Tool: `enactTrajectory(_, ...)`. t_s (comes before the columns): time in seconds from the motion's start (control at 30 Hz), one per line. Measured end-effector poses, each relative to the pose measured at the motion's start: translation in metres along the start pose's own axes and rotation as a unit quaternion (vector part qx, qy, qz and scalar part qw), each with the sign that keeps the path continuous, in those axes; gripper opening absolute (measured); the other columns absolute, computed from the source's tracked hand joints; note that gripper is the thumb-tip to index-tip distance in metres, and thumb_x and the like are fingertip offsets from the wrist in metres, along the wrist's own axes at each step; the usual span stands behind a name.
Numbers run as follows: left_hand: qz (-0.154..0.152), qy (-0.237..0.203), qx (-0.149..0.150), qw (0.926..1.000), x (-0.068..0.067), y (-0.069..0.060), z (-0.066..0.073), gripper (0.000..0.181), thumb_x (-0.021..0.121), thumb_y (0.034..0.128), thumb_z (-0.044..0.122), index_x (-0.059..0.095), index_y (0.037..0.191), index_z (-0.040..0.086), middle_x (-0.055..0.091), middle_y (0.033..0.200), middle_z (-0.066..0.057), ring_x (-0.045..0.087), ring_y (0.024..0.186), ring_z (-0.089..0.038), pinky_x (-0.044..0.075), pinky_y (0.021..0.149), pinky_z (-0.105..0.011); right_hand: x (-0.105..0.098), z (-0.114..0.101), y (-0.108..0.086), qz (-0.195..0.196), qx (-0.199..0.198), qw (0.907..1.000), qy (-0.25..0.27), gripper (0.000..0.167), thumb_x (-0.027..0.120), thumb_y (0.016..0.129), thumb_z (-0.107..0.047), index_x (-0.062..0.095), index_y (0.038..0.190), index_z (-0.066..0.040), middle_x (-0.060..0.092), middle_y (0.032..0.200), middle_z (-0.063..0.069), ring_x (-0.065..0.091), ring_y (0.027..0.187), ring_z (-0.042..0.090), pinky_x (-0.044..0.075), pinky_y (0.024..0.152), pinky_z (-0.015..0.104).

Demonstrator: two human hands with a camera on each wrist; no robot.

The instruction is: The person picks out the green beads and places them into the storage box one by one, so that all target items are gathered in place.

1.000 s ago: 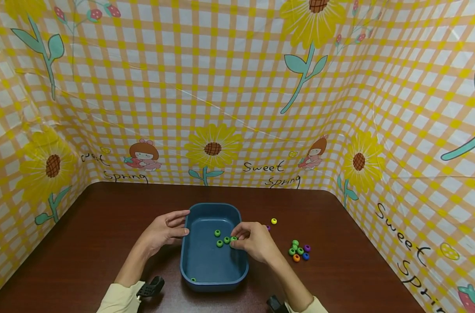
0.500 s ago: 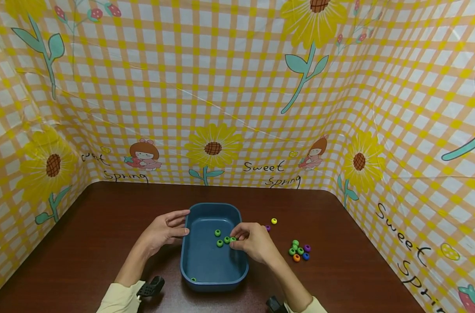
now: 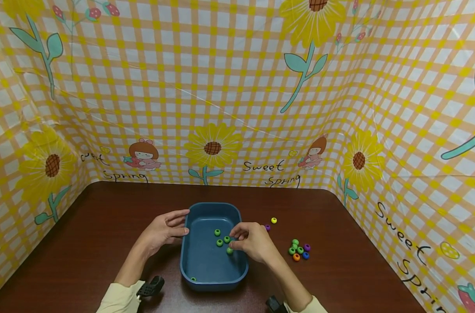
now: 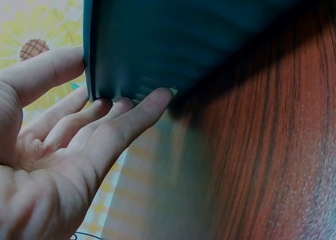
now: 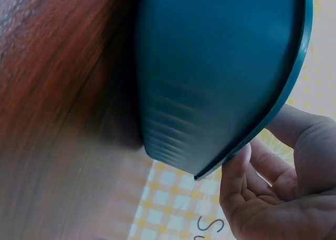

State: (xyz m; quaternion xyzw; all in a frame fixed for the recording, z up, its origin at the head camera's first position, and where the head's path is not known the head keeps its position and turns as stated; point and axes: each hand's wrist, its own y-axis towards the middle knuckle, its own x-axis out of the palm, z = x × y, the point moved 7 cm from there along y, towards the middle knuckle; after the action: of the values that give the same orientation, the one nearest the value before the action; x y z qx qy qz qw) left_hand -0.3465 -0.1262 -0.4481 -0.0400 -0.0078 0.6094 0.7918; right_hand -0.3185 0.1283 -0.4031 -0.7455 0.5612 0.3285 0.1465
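Note:
A dark blue rectangular tub (image 3: pixel 210 269) stands on the table with several green beads in it, among them a bead (image 3: pixel 217 232) near the middle and one bead (image 3: pixel 193 279) at the near left corner. My left hand (image 3: pixel 167 230) rests its extended fingers against the tub's left outer wall; the left wrist view shows fingertips (image 4: pixel 157 99) touching that wall (image 4: pixel 173 35). Over the tub's right rim, my right hand (image 3: pixel 254 241) has thumb and fingers parted with nothing between them. One green bead (image 3: pixel 230 251) lies just below its thumb.
To the right of the tub lies a cluster of green, purple, blue and orange beads (image 3: pixel 296 257). A yellow bead (image 3: pixel 274 221) and a purple bead (image 3: pixel 267 228) lie farther back. Patterned cloth (image 3: pixel 229 87) walls the dark wooden table (image 3: pixel 116 217) at back and sides.
The green bead at my right fingertips has left them and is now lower in the tub, nearer me. The thumb and fingers have parted slightly. My left hand stays in place.

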Motion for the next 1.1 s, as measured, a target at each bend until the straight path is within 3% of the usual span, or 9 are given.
enactTrajectory(0.4,0.001,0.006,-0.004,1.0000,-0.001,0.000,-0.001,0.062,0.070,0.0940,0.004,0.046,0.151,0.005,0.046,0.155,-0.022,0.042,0.144,-0.043,0.058,0.094,-0.048,0.000,0.001,-0.001,-0.006,-0.001,1.0000,0.000,0.016,0.083,0.082,-0.010,0.076,0.095,-0.005,0.069,0.081,-0.001,0.059,0.075,0.012,0.050,0.062,0.023)
enactTrajectory(0.67,-0.002,0.004,-0.006,1.0000,0.000,-0.001,-0.001,0.062,0.070,0.0938,0.004,0.046,0.151,0.005,0.045,0.155,-0.023,0.041,0.145,-0.043,0.057,0.095,-0.048,-0.005,0.002,-0.002,-0.020,0.004,0.9994,0.028,0.020,0.081,0.085,-0.012,0.075,0.102,-0.004,0.072,0.090,0.002,0.065,0.082,0.016,0.055,0.069,0.026)
enactTrajectory(1.1,-0.002,0.004,-0.003,1.0000,-0.002,0.000,-0.002,0.064,0.070,0.0938,0.004,0.045,0.152,0.003,0.044,0.155,-0.024,0.040,0.145,-0.045,0.057,0.094,-0.049,-0.045,0.016,-0.004,0.020,0.049,0.9985,0.018,0.020,0.080,0.087,-0.019,0.075,0.105,-0.011,0.072,0.091,0.002,0.067,0.082,0.016,0.055,0.071,0.033)
